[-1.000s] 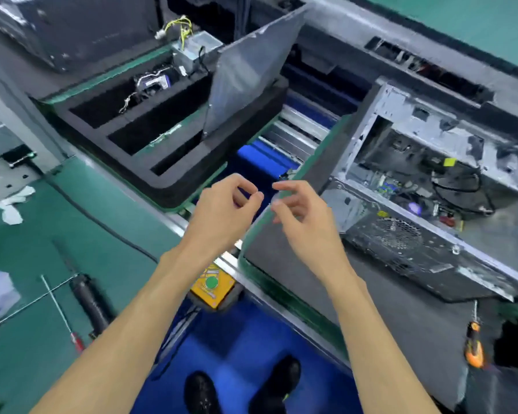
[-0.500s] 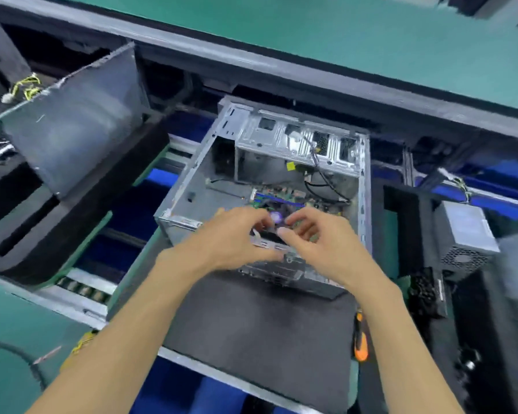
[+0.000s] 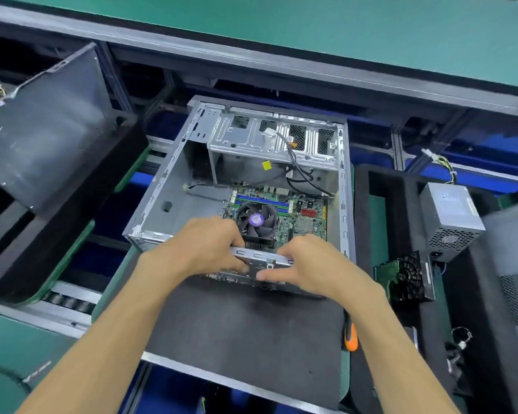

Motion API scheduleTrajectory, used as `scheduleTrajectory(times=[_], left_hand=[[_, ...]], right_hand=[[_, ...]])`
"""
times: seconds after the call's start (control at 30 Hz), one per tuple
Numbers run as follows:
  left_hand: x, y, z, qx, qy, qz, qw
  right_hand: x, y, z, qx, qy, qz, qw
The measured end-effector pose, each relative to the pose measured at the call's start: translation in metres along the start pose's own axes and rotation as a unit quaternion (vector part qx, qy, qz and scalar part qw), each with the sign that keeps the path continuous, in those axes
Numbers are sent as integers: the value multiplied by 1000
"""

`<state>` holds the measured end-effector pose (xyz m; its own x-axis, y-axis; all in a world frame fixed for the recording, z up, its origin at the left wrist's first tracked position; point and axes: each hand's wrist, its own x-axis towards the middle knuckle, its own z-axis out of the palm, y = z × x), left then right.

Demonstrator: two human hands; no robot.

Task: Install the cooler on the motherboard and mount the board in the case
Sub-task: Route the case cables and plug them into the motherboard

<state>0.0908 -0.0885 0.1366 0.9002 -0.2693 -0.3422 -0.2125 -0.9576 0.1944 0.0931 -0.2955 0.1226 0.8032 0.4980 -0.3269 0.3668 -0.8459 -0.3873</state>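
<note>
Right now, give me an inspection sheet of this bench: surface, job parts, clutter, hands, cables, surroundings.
Surface: dark mat under the case.
Job's things: case open; board inside it, cooler on the board.
Clutter: orange screwdriver at the mat's right edge.
Grippers: left hand and right hand both grip the case's near rail.
Cables: black leads hang from the drive cage.
Surroundings: power supply in a foam tray to the right; conveyor rollers to the left.
</note>
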Motion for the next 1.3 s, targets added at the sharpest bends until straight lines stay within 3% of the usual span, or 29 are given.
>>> scheduleTrajectory(times=[0.27,0.37,0.43,0.53,0.63,0.77,0.97,1.1,1.2,1.23,1.27,1.3], left_hand=[[-21,-1,1,-17,-108,44,993],[-20,-7,-12,-132,-197,69,969],[-13,-11,-22,-212,-214,97,949],[19,-14,-29,-242,-110,112,957],[60,-8,-26,-269,6,68,961],[95,7,-16,-281,103,1,954],[99,5,-3,-325,92,4,941],[99,4,-4,-507,-8,-26,862],[98,3,-3,-562,-15,-41,826],[97,2,-2,-600,-24,-49,798],[96,1,-1,-660,-48,-66,747],[96,1,-2,-727,-83,-91,676]], right_hand=[[-18,-13,14,62,-70,14,996],[-21,-16,5,160,-96,36,982],[-19,-16,-3,241,-60,48,968],[-3,-10,-14,273,109,87,952],[20,-1,-19,261,250,149,921],[48,5,-16,195,285,182,921],[66,9,-5,171,328,205,906],[69,8,-3,145,366,179,902],[72,9,-5,172,385,165,892],[72,10,-5,177,387,157,891],[72,9,-5,179,387,149,892],[72,9,-5,180,387,141,893]])
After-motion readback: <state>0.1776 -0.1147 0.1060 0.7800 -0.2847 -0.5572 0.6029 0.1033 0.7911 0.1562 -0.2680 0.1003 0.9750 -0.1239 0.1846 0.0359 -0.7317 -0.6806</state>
